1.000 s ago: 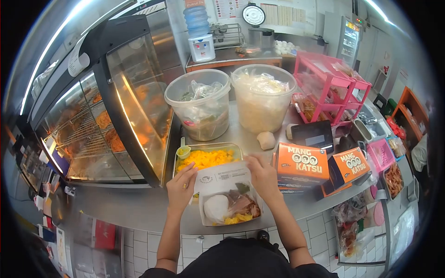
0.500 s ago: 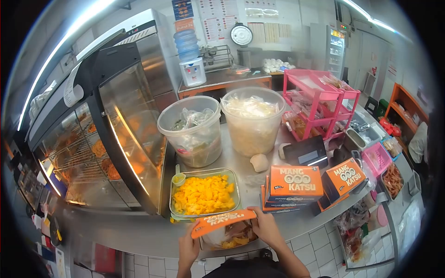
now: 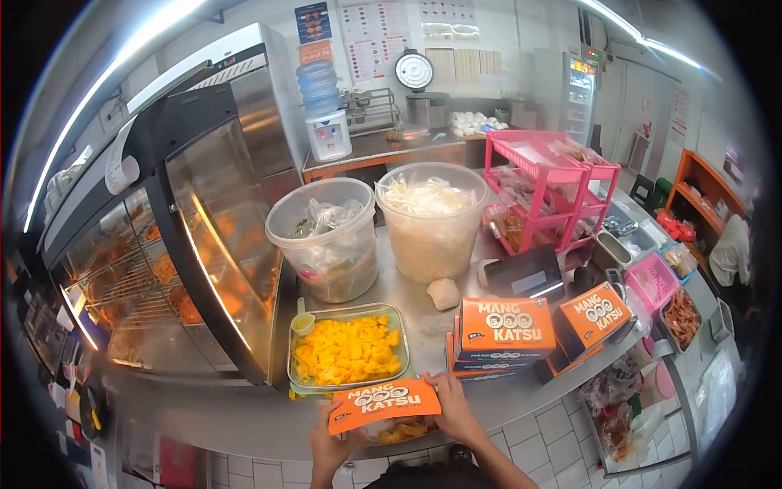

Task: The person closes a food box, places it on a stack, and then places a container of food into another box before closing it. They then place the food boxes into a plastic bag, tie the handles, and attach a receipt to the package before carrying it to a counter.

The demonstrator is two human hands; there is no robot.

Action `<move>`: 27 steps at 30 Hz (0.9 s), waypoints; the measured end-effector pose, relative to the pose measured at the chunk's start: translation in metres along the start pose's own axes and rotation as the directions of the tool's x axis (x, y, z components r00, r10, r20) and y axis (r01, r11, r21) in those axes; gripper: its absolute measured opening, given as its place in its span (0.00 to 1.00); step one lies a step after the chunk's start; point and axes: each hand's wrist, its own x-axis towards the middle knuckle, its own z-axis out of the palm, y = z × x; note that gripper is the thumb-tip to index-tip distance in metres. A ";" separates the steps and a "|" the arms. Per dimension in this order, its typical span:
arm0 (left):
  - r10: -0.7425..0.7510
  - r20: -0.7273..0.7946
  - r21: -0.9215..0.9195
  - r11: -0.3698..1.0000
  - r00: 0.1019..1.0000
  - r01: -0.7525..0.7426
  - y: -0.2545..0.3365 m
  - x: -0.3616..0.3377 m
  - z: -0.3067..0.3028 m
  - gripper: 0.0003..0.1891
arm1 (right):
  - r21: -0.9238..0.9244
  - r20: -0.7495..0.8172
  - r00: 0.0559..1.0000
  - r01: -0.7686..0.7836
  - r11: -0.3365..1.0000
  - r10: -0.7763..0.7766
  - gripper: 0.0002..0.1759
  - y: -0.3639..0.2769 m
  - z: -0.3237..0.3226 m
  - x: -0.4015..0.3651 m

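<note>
An orange takeaway box (image 3: 386, 402) lettered "MANG KATSU" is at the counter's front edge, its lid partly down. Under the raised front edge, yellow food (image 3: 403, 432) shows; the rest of the contents is hidden. My left hand (image 3: 330, 444) grips the lid's left side, with its fingers partly hidden behind the card. At the right end, my right hand (image 3: 453, 407) is closed on the box, thumb near the lid's corner. Just beyond the box sits a tray of yellow chopped pieces (image 3: 349, 350) with a small measuring cup (image 3: 302, 323) at its left corner.
Stacked orange boxes (image 3: 503, 330) and another pile (image 3: 593, 318) stand to the right. Two big plastic tubs (image 3: 322, 248) (image 3: 432, 232), a pink rack (image 3: 542, 191) and a dark-screened device (image 3: 525, 273) are behind. A heated glass cabinet (image 3: 220, 244) flanks the left.
The lid has come down and its printed top now faces me more fully. Less of the food shows. The whole view has shifted slightly.
</note>
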 end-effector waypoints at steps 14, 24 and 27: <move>0.011 0.213 0.157 0.987 0.977 -0.046 -0.016 -0.003 -0.007 0.42 | 0.350 0.392 0.919 -0.106 0.931 -0.042 0.43 0.016 -0.029 -0.008; 0.286 0.531 0.399 0.746 0.798 -0.533 0.018 0.020 -0.027 0.39 | 0.004 0.532 0.751 0.458 0.889 -0.390 0.31 -0.003 -0.039 0.017; 0.269 0.591 0.446 0.676 0.760 -0.586 0.019 0.024 -0.025 0.36 | -0.050 0.551 0.737 0.499 0.865 -0.393 0.30 -0.002 -0.036 0.019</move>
